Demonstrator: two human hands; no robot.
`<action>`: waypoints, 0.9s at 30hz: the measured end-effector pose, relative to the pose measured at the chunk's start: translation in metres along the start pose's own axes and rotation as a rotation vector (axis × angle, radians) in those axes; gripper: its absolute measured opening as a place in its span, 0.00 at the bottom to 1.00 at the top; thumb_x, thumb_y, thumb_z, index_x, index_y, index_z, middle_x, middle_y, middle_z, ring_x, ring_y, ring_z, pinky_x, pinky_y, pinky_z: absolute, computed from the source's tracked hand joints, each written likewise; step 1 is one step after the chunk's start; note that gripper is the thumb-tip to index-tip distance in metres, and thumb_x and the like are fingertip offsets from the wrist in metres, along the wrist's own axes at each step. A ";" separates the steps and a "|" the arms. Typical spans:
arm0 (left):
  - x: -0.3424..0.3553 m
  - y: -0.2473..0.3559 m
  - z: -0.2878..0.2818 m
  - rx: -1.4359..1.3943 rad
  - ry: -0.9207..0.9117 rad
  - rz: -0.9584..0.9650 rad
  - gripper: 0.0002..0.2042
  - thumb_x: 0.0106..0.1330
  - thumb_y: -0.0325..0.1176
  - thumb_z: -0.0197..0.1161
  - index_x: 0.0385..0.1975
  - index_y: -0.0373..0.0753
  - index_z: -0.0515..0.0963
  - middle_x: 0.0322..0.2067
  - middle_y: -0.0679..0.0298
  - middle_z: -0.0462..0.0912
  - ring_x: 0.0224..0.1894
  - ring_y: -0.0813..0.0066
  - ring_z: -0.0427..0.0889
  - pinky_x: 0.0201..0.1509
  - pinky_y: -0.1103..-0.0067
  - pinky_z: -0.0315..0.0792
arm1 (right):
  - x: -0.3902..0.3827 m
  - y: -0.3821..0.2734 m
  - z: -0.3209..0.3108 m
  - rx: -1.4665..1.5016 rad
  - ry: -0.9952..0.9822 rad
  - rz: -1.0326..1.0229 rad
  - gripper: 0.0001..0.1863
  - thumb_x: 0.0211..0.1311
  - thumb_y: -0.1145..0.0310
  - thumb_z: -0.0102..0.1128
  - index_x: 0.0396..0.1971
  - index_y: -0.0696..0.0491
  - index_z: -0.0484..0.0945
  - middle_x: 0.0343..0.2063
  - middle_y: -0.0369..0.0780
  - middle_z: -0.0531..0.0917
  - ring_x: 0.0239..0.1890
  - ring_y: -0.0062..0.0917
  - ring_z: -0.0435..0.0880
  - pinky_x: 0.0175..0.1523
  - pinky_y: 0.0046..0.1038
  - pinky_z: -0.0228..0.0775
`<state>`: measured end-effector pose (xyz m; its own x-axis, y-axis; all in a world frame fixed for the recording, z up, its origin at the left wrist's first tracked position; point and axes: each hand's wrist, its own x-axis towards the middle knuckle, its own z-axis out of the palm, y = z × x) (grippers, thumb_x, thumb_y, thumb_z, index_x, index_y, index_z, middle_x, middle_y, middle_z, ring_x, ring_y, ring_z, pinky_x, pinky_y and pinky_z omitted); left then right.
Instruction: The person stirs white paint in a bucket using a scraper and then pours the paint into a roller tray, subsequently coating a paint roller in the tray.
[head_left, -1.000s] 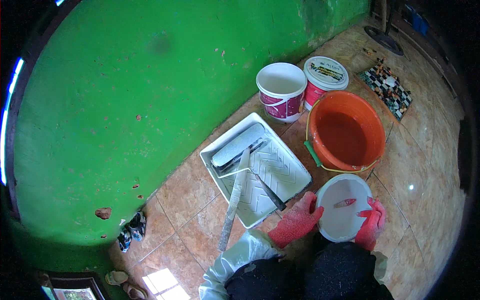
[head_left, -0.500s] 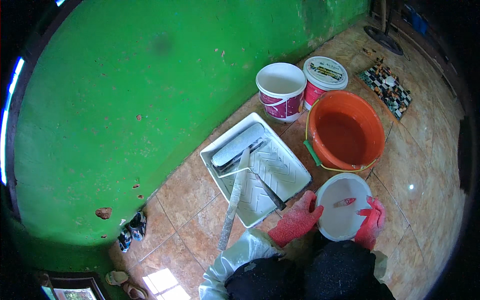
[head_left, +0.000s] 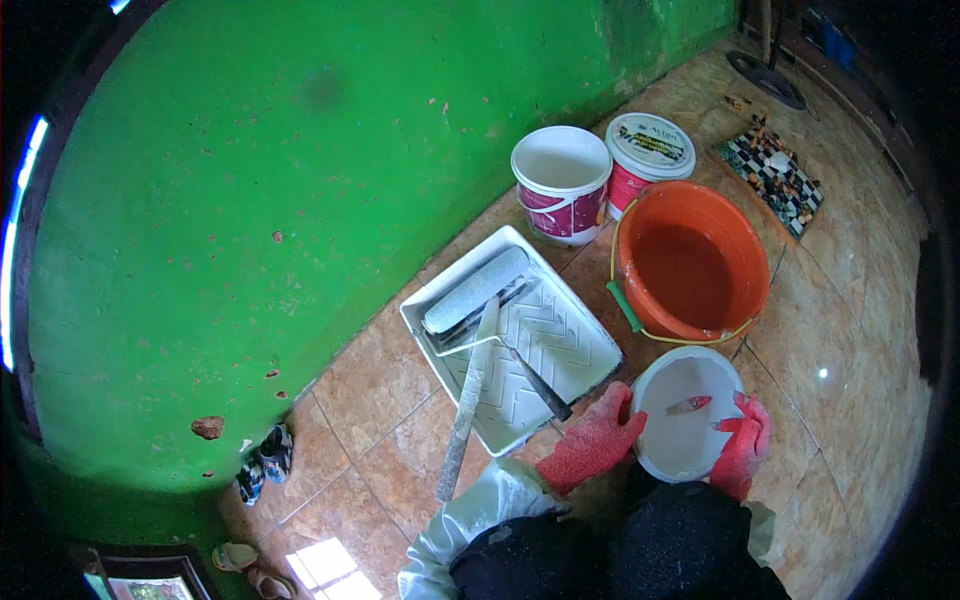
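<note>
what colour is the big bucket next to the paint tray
Orange: the big bucket, holding brownish water, shows best in the head view.

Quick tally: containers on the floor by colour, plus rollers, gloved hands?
White buckets: 3, one open by the wall, one lidded, one held
Orange tub: 1
White paint tray: 1
Rollers: 1
Red-gloved hands: 2, left hand, right hand
Total: 8
</note>
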<state>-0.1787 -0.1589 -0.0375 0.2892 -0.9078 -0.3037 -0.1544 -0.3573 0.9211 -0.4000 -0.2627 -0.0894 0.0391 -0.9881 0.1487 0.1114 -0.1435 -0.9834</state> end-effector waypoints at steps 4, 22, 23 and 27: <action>-0.003 0.000 -0.004 0.045 0.019 -0.019 0.16 0.60 0.40 0.58 0.38 0.34 0.68 0.28 0.55 0.75 0.31 0.67 0.75 0.35 0.72 0.70 | -0.002 -0.007 0.007 -0.066 -0.029 0.052 0.12 0.62 0.76 0.37 0.42 0.57 0.69 0.36 0.43 0.79 0.24 0.19 0.73 0.34 0.19 0.66; 0.001 -0.006 -0.001 0.012 -0.002 -0.017 0.15 0.60 0.39 0.58 0.39 0.34 0.68 0.28 0.57 0.75 0.31 0.70 0.75 0.34 0.74 0.70 | -0.003 -0.016 0.013 -0.116 0.034 0.046 0.10 0.62 0.75 0.39 0.39 0.53 0.71 0.30 0.37 0.79 0.17 0.12 0.63 0.23 0.15 0.56; 0.000 -0.004 -0.001 0.018 0.003 -0.003 0.15 0.60 0.38 0.58 0.39 0.34 0.68 0.28 0.57 0.75 0.31 0.70 0.75 0.34 0.74 0.70 | -0.003 -0.014 0.012 -0.117 0.037 0.037 0.10 0.62 0.75 0.39 0.39 0.53 0.72 0.30 0.37 0.79 0.17 0.12 0.63 0.23 0.15 0.56; 0.000 0.000 0.001 -0.024 -0.009 -0.021 0.15 0.60 0.38 0.58 0.39 0.34 0.68 0.28 0.57 0.75 0.30 0.70 0.74 0.34 0.74 0.70 | -0.001 -0.010 0.003 -0.112 0.028 0.024 0.10 0.63 0.74 0.40 0.39 0.54 0.72 0.32 0.37 0.79 0.17 0.11 0.63 0.23 0.15 0.56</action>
<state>-0.1798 -0.1587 -0.0375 0.2834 -0.9023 -0.3249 -0.1257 -0.3708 0.9202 -0.3977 -0.2601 -0.0797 0.0127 -0.9922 0.1238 -0.0012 -0.1238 -0.9923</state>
